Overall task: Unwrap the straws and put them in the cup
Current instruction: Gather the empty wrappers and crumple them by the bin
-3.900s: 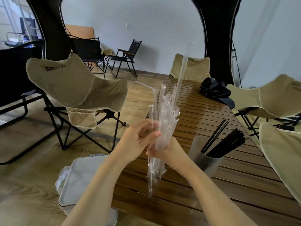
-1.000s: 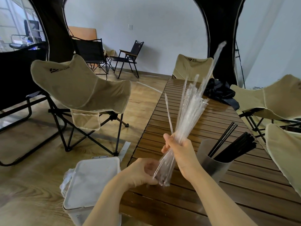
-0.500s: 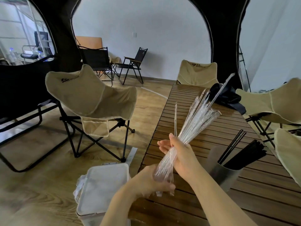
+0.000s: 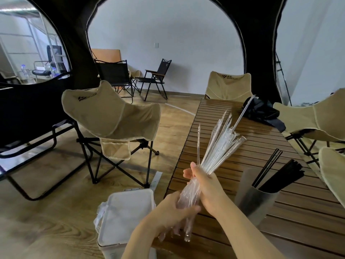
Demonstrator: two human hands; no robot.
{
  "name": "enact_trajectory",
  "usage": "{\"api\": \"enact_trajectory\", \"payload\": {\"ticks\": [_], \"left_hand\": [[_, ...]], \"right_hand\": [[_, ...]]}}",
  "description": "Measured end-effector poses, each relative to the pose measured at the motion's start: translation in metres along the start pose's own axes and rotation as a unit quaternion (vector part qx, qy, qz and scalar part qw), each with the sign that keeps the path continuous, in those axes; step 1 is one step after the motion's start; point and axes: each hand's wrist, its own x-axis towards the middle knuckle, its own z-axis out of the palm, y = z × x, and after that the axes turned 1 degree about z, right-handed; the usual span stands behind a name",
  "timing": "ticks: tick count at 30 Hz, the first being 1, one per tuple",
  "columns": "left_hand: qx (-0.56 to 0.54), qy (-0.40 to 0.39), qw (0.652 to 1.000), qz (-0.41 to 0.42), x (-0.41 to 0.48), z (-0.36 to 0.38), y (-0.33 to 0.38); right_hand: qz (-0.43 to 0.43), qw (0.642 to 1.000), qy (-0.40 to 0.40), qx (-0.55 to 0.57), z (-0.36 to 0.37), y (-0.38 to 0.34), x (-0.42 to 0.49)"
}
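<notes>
A bundle of clear plastic straw wrappers (image 4: 219, 146) fans up and to the right over the near left part of the slatted wooden table (image 4: 233, 165). My right hand (image 4: 207, 186) grips the bundle around its middle. My left hand (image 4: 173, 212) is curled round the bundle's lower end, whose tips hang below it at the table's edge. To the right on the table stands a grey metal cup (image 4: 255, 204) with several black straws (image 4: 280, 174) leaning out of it.
A white lidded bin (image 4: 127, 212) with a plastic liner stands on the floor at the table's near left corner. Beige folding chairs (image 4: 112, 114) surround the table. A black bag (image 4: 263, 111) lies at the table's far right.
My left hand has slid down from the bundle's middle to its lower end and closed round it. My right hand has tilted the bundle further right. The camera has tipped up.
</notes>
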Motion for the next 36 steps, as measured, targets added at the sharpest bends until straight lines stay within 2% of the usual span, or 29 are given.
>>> {"api": "enact_trajectory", "payload": {"ticks": [5, 7, 10, 15, 17, 19, 21, 24, 26, 29, 36], "left_hand": [[0.014, 0.032, 0.999, 0.016, 0.002, 0.002, -0.005], [0.028, 0.046, 0.998, 0.013, 0.002, 0.003, -0.007], [-0.017, 0.082, 0.996, 0.015, 0.002, 0.003, -0.016], [-0.226, 0.133, 0.964, 0.034, 0.004, -0.001, -0.021], [-0.302, 0.152, 0.941, 0.022, 0.005, 0.000, -0.020], [-0.397, 0.169, 0.902, 0.010, 0.007, 0.000, -0.016], [-0.477, 0.183, 0.860, 0.006, 0.010, 0.000, -0.010], [-0.526, 0.193, 0.828, 0.012, 0.014, 0.005, -0.006], [-0.527, 0.191, 0.828, 0.012, 0.015, 0.013, -0.007], [-0.496, 0.179, 0.849, 0.027, 0.017, 0.022, -0.006], [-0.531, 0.137, 0.833, 0.072, 0.030, 0.025, -0.003]], "right_hand": [[0.012, 0.998, -0.018, 0.051, 0.003, -0.001, -0.002], [0.019, 0.992, -0.016, 0.121, 0.001, -0.006, -0.001], [0.019, 0.969, -0.011, 0.245, -0.007, -0.017, 0.002], [0.028, 0.931, 0.045, 0.361, -0.014, -0.031, 0.000], [0.033, 0.918, 0.067, 0.388, -0.014, -0.033, -0.003], [0.036, 0.911, 0.081, 0.404, -0.016, -0.032, -0.006], [0.034, 0.914, 0.092, 0.393, -0.017, -0.028, -0.007], [0.024, 0.959, 0.139, 0.245, -0.017, -0.015, -0.002], [0.017, 0.970, 0.165, 0.179, -0.013, -0.008, 0.000], [0.018, 0.975, 0.143, 0.168, -0.007, -0.003, 0.000], [0.036, 0.987, 0.125, 0.098, 0.002, 0.015, 0.001]]}}
